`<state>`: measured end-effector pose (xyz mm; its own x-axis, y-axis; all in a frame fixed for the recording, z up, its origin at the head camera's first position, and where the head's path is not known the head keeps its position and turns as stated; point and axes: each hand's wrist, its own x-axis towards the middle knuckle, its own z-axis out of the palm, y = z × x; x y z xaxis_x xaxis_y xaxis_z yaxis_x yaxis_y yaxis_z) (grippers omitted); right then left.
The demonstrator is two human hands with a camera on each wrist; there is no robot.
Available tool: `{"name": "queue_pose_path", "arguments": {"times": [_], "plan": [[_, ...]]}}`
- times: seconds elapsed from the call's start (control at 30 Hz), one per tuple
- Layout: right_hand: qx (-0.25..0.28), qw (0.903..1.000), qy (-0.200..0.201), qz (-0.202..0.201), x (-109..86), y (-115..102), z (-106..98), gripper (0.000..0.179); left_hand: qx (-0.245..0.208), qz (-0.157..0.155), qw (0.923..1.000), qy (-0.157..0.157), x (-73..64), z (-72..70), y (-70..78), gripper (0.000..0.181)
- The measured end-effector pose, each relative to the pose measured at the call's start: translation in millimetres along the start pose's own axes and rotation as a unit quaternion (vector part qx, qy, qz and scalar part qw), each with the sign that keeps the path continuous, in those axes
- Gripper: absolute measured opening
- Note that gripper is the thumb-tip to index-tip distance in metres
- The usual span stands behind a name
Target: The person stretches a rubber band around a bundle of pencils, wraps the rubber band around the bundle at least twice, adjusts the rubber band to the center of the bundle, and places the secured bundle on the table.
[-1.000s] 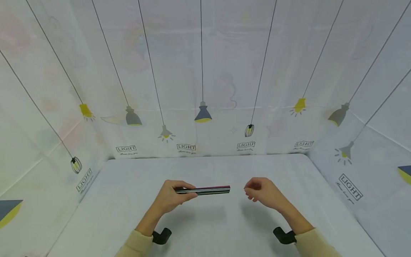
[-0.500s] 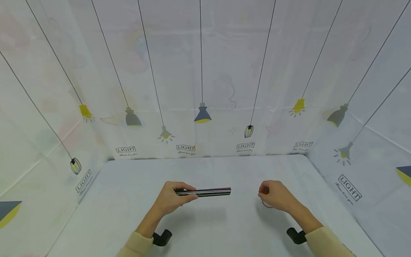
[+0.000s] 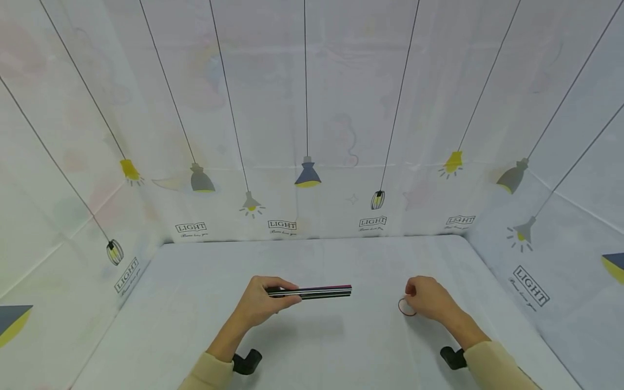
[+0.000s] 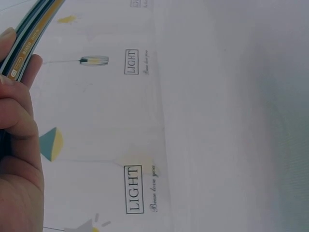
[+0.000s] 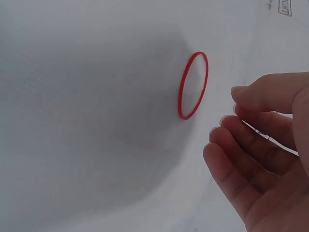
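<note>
My left hand [image 3: 260,300] grips a bundle of pencils [image 3: 325,292] at its left end, between thumb and fingers. Held level above the white table, the bundle points right. Dark striped sides and gold lettering show on the pencils [image 4: 29,43] in the left wrist view. My right hand [image 3: 429,298] is over the table on the right, its fingers loosely bent with nothing between them. Close by its fingertips is a thin red rubber band [image 5: 181,94], which stands apart from the fingers in the right wrist view. Whether the band touches the table is hard to tell.
A white cloth covers the table [image 3: 312,254]. Behind it and along both sides hang white curtains [image 3: 336,108] printed with lamps and the word LIGHT. A black mount [image 3: 247,362] sits at the left wrist, another black mount [image 3: 453,357] at the right.
My right hand has moved to the right, away from the bundle. The rubber band, hidden at first and then partly behind the hand, now shows whole. The left hand and pencils have hardly moved.
</note>
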<state>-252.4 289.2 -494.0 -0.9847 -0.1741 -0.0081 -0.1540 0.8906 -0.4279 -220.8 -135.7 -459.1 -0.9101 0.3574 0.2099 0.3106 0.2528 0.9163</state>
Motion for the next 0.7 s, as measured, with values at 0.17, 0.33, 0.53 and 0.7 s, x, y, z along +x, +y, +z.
{"name": "queue_pose_path", "arguments": {"times": [0.17,0.33,0.53,0.7], "plan": [[-0.016,0.9995,-0.017,0.022,2.9,9,5,0.004,-0.002,0.009,1.0000,-0.002,0.0,-0.3,-0.7,0.028],[-0.010,0.9989,-0.029,0.034,1.0,14,9,0.008,-0.004,0.011,0.9999,-0.003,-0.6,0.2,-3.2,0.029],[-0.010,0.9987,-0.035,0.036,2.9,18,12,0.007,-0.016,0.019,0.9997,-0.003,0.0,1.5,-5.7,0.030],[-0.009,0.9981,-0.049,0.037,7.1,22,16,0.006,-0.025,0.022,0.9994,-0.009,-0.4,4.3,-7.7,0.031]]}}
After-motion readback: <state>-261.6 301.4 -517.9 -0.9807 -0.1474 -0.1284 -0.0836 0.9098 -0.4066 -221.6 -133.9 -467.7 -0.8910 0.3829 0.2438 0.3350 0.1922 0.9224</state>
